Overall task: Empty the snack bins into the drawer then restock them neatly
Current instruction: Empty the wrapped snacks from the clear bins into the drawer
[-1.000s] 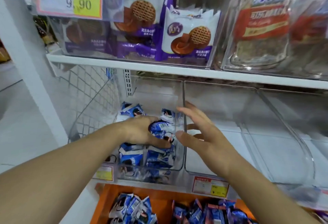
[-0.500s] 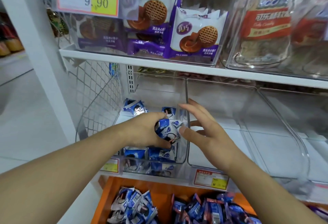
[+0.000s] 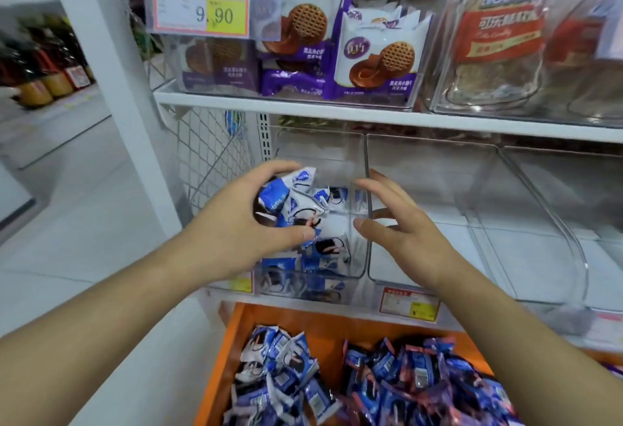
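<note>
My left hand grips a bunch of blue-and-white snack packets, held above the leftmost clear bin on the middle shelf. More of the same packets lie in that bin's front. My right hand hovers beside them with spread fingers and holds nothing, in front of the wall between this bin and the empty clear bin to its right. Below, the orange drawer stands pulled out, with blue-and-white packets on its left and purple-blue packets on its right.
The shelf above carries a clear bin of purple cookie bags with a 9.90 price tag, and a bin of red-labelled bags. A white upright post and wire mesh side panel bound the left. Another empty bin sits far right.
My left hand has closed on a bunch of packets and lifted it up out of the leftmost bin. My right hand stayed open beside it. The view has tilted down toward the drawer.
</note>
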Demonstrator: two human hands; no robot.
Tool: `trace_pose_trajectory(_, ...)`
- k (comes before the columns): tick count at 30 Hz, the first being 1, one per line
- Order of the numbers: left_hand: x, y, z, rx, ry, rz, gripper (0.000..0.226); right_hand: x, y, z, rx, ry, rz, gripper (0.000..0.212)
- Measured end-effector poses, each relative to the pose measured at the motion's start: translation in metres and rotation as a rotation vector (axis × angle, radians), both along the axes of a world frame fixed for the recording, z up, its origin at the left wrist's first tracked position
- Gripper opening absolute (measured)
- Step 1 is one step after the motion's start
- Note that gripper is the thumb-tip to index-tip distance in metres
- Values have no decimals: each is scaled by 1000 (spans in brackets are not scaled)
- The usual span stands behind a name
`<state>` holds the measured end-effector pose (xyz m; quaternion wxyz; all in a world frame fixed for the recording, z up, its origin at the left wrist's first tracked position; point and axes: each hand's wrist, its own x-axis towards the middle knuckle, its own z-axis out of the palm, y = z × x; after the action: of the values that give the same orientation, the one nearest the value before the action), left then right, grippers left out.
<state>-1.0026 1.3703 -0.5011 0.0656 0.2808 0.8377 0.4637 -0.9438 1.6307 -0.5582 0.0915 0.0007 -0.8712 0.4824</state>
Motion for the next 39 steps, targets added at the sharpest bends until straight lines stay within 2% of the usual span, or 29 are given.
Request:
trace_pose_trajectory(3,37,-25,-4,-20,1,-53,72,-1,-1,-1,-6,-10,-22,52)
trace_pose_trajectory(11,84,-63,-98,-443,-89,-255,57,-4,0,-6,38,-11,-9,62)
trace_pose_trajectory(13,83,-71,-122,-593,-106,-313,68,-4,0,-6,33,-6,-2,60)
trace_pose_trajectory(16,80,-81,-147,-819,-72,-376,97,-4,-1,-4,27,-1,5,59)
trace_pose_trajectory(18,78,-83,-158,-904,-38,-393,101,-3,-1,-4,18,-6,0,61)
trace_pose_trajectory(20,78,-80,-159,-891,8,-405,96,-2,-3,-6,11,-7,4,61)
trace_pose_trajectory(22,78,-72,-144,-791,30,-387,84,-2,-2,-6,-5,3,4,61)
trace_pose_trajectory(26,71,-38,-79,-393,121,-256,43,1,-2,-5,-34,-16,1,52)
trace_pose_trajectory(28,54,-15,-50,-166,145,-155,31,2,-3,-3,-52,-19,2,52)
trace_pose_trajectory(29,41,-3,-40,-118,167,-117,29,2,-3,-2,-61,-20,6,52)
trace_pose_trajectory(32,-9,32,-34,-212,187,-124,38,3,-3,-1,-73,-28,11,51)
trace_pose_trajectory(35,-54,54,-56,-409,-58,-261,69,3,-2,0,-64,-22,18,49)
trace_pose_trajectory(37,-71,62,-73,-537,-128,-352,91,2,-1,0,-50,-20,20,48)
trace_pose_trajectory(39,-81,67,-85,-584,-134,-412,101,2,1,-1,-43,-21,19,50)
